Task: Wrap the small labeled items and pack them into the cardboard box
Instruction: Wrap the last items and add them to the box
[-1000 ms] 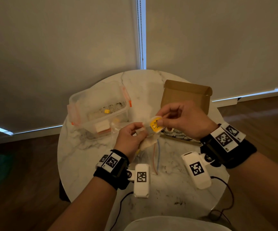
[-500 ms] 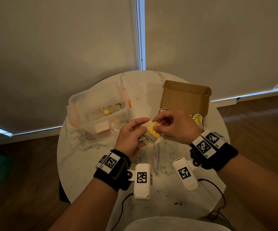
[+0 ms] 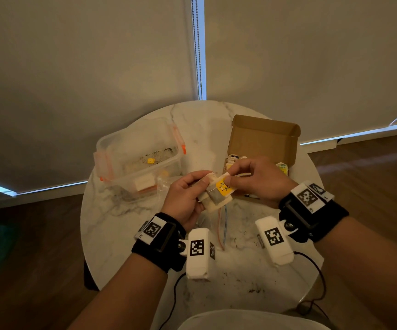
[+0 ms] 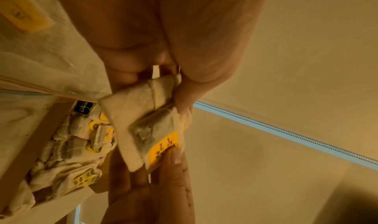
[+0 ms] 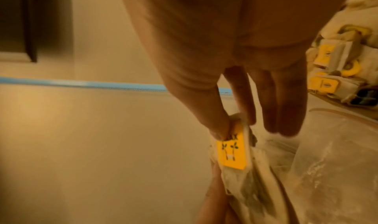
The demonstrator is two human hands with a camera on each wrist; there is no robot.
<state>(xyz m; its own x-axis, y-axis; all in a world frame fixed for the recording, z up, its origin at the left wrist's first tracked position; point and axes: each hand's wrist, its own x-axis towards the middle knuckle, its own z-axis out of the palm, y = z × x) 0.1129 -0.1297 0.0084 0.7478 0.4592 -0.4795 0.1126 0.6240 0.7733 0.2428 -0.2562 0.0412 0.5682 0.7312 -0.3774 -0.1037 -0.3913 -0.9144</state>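
Observation:
A tea bag (image 3: 213, 198) with a yellow tag (image 3: 223, 188) is held above the marble table (image 3: 121, 222). My left hand (image 3: 202, 186) grips the tea bag (image 4: 151, 119) from its left side, and a thin string crosses the paper. My right hand (image 3: 228, 177) pinches the yellow tag (image 5: 232, 153) between thumb and forefinger against the bag. Behind my right hand sits the open cardboard box (image 3: 264, 139), its lid standing up. Several wrapped tea bags (image 4: 71, 146) with yellow tags lie inside it.
A clear plastic container (image 3: 140, 153) with orange clips stands at the table's back left, with a yellow tag and crumbs in it. A clear zip bag (image 3: 223, 225) lies under my hands. Dark crumbs dot the near table edge.
My right hand has come down and left with the yellow tag, laying it against the tea bag in my left hand. The left hand has turned slightly.

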